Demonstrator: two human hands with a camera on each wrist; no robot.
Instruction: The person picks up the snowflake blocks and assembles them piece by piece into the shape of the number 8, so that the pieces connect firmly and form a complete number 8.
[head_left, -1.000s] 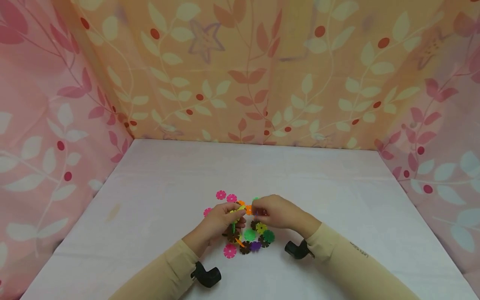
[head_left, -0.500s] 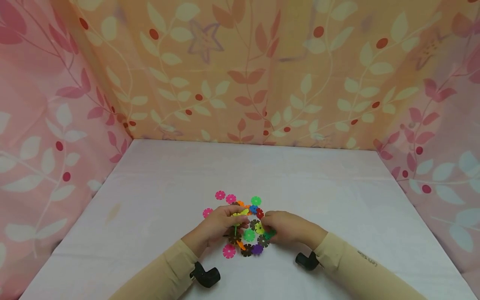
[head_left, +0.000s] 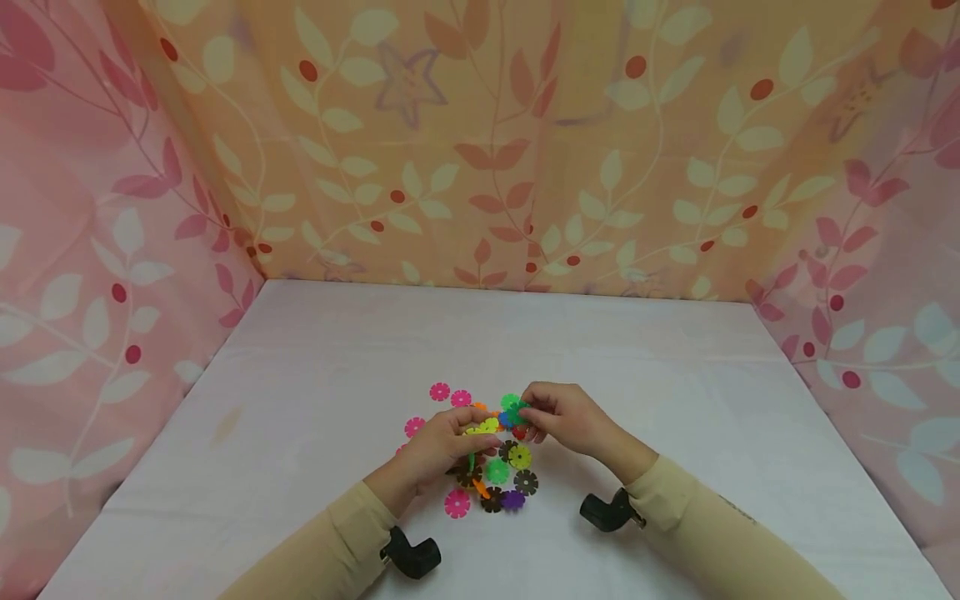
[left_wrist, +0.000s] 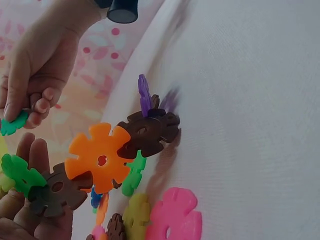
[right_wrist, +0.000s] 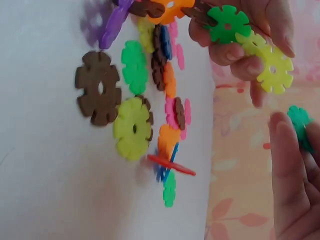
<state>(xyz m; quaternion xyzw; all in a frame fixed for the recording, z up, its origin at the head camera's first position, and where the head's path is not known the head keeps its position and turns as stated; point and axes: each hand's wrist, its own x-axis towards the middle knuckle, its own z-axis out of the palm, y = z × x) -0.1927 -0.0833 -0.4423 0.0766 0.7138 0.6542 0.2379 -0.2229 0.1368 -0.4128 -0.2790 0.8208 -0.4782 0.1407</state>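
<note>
My left hand (head_left: 431, 450) holds a chain of joined flower-shaped plastic discs. In the right wrist view the chain runs from a yellow disc (right_wrist: 280, 80) through a green disc (right_wrist: 220, 30) and brown and orange ones to a purple disc (right_wrist: 114, 25). In the left wrist view an orange disc (left_wrist: 90, 157) of that chain stands in front of the fingers. My right hand (head_left: 570, 417) pinches a dark green disc (right_wrist: 300, 122), raised off the table and apart from the chain's yellow end. Its fingertips hide part of that disc.
Loose discs lie on the white table (head_left: 337, 350) under and around the hands, among them a pink disc (head_left: 457, 503), a brown disc (head_left: 526, 482) and a yellow-green disc (right_wrist: 122, 127). A red disc (right_wrist: 180, 168) and blue pieces stand tilted together. Patterned cloth (head_left: 495, 150) walls the table.
My right hand moved from the back of the pile to its right side, took the dark green disc there, and lifted it up towards the left hand. The left hand stays almost still.
</note>
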